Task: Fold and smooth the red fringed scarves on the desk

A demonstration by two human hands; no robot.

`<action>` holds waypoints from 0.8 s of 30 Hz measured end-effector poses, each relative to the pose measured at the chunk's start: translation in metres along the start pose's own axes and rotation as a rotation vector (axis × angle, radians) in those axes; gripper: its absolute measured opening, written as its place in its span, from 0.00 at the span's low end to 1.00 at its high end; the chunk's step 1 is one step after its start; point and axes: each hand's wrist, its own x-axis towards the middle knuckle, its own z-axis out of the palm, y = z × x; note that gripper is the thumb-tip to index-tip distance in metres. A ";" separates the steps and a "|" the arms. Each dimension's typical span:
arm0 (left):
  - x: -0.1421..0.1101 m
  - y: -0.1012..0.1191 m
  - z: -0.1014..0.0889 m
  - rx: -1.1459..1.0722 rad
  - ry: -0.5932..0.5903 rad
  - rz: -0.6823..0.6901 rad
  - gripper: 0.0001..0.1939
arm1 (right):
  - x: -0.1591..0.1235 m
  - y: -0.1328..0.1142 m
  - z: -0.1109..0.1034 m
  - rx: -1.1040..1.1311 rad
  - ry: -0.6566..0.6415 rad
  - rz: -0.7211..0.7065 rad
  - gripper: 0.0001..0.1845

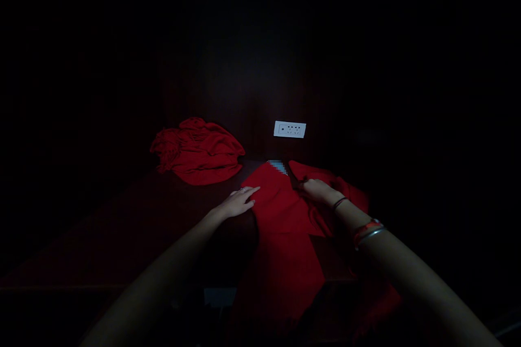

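Note:
A long red scarf (285,222) lies flat over the dark table and hangs down past its front edge. My left hand (238,201) rests at the left edge of this cloth with its fingers stretched out, touching it lightly. To the right, more red fabric (337,184) lies bunched and folded. My right hand (317,190) has its fingers curled down and closed on the red scarf there, though shadow hides the fingertips. A bluish, pixelated patch (279,166) shows at the scarf's far end.
Another red fringed scarf (203,152) sits in a loose heap at the back left of the table (122,227). A white socket panel (290,129) is on the dark wall behind. Below the front edge, a pale object (220,296) shows dimly. Deep darkness surrounds everything.

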 end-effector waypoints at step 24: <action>-0.038 0.046 -0.045 -0.009 -0.194 0.442 0.19 | -0.089 -0.096 0.030 0.470 0.401 -0.130 0.24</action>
